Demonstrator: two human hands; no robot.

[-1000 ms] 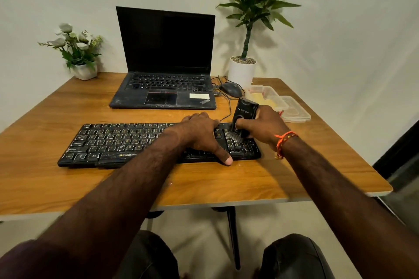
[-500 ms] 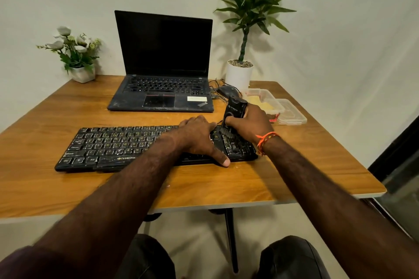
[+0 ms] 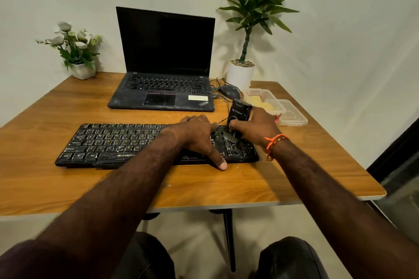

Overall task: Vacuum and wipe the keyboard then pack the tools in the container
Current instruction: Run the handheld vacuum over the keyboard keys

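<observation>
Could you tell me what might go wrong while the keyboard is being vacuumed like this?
1. The mini vacuum in the right hand works the keyboard's right end, close to its cable; the brush may snag it.
2. The left hand lies flat on the keys; dirt beneath it may be missed.
3. The open container sits behind the right hand; a backward sweep may knock it.

Dim, warm indoor light; soft plant (image 3: pixel 256 4) shadow on the wall (image 3: pixel 340 29), wide-angle bowing at edges, slight blur lower left

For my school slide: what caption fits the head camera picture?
Left hand steadies the keyboard while the right hand runs a mini vacuum over its keys.
</observation>
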